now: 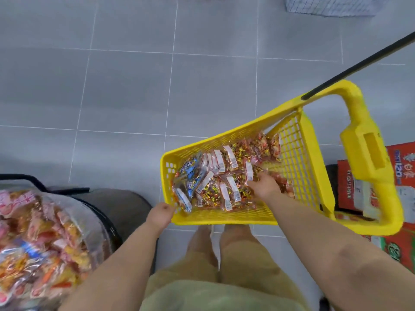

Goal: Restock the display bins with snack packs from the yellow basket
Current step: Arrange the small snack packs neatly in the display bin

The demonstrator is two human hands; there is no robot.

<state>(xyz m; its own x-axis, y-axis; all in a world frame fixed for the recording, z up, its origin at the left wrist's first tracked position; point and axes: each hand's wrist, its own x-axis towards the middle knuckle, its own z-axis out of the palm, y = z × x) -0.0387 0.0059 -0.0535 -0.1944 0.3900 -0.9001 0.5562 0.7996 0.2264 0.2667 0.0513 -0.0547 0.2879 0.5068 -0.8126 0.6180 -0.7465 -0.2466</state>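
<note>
A yellow basket (224,217) stands on the grey tiled floor in front of my legs. Several clear snack packs (226,182) with white label strips lie inside, plus blue packs (190,176) at its left end. My right hand (263,185) reaches down into the basket and its fingers curl into the packs near the middle right. My left hand (160,215) grips the basket's near left corner at the rim. A display bin (45,243) full of bagged snacks sits at the lower left.
The basket's yellow handle (368,153) and a black pull rod (359,63) rise to the right. Red cartons (359,187) are stacked at the right edge. A white mesh crate (330,5) stands at the top. Grey floor tiles stretch ahead.
</note>
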